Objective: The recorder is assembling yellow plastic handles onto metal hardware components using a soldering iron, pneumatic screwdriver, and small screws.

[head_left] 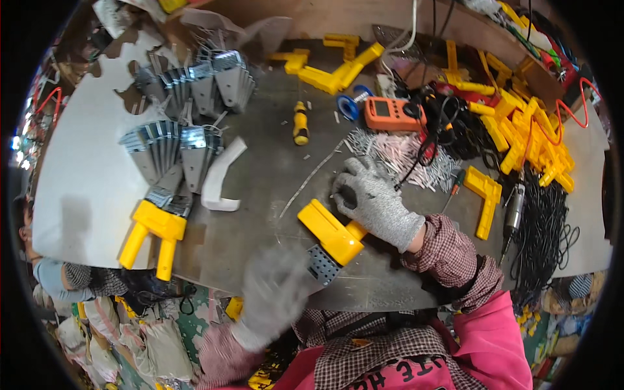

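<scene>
My left hand (pixel 276 289), in a grey knit glove, is smeared by motion near the front table edge, beside a yellow plastic housing (pixel 331 231). A grey perforated metal plate (pixel 323 265) sticks out of the housing's near end. The gloved right hand (pixel 374 201) hovers at the housing's right, over its short yellow handle. Its fingers curl together around a dark spot, and what they hold, if anything, cannot be made out. Another yellow housing (pixel 156 224), fitted to grey metal plates, lies at left below several fanned metal blade stacks (pixel 201 146).
Beyond the hands are a yellow screwdriver (pixel 300 123), an orange multimeter (pixel 393 114), a blue-rimmed spool (pixel 348 107) and a heap of small pins and sleeves (pixel 403 156). Yellow housings (pixel 533 136), black cables (pixel 543 227) and a power screwdriver (pixel 515 208) crowd the right. A curved white piece (pixel 221 175) lies left.
</scene>
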`<state>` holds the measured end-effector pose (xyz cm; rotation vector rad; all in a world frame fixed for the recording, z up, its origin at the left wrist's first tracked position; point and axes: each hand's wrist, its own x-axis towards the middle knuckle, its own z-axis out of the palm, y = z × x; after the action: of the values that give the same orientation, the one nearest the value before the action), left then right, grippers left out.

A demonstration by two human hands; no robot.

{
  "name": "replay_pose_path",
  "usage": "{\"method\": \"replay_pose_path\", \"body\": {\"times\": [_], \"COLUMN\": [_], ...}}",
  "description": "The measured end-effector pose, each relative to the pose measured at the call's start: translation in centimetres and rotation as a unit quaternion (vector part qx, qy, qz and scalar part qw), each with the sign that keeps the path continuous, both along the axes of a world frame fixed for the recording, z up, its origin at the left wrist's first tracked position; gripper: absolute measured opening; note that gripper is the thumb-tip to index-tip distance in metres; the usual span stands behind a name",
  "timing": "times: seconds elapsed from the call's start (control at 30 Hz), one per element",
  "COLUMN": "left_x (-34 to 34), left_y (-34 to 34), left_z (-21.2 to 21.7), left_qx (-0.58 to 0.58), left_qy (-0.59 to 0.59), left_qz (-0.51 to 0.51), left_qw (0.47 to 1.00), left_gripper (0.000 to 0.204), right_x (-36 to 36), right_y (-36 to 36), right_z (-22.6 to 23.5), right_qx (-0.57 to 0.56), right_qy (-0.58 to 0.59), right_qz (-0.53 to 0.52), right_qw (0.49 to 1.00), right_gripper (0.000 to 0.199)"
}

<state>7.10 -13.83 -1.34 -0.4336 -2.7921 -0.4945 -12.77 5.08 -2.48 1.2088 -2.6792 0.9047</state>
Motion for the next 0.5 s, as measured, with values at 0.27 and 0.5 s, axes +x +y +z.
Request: {"method": "replay_pose_path", "body": {"times": [0.27,0.5], "left_x": [2.0,-10.9], "left_y": [1.8,7.7], "left_z": [-1.4,-0.1], "left_qx": [0.007,0.064], "left_qy": [-0.060,-0.014], "left_qz": [0.008,0.006], "left_qw": [0.998,0.998], "left_gripper": [0.068,0.044], "right_x": [-5.3,-19.8], "right_y": [3.2,6.8], "right_z": [5.6,7.5], "right_qx": [0.150,0.435], "right_qy": [0.090,0.216], "right_qz": [0.182,0.048], "right_qw": [0.968,0.873], "right_gripper": [0.050,0.025]}}
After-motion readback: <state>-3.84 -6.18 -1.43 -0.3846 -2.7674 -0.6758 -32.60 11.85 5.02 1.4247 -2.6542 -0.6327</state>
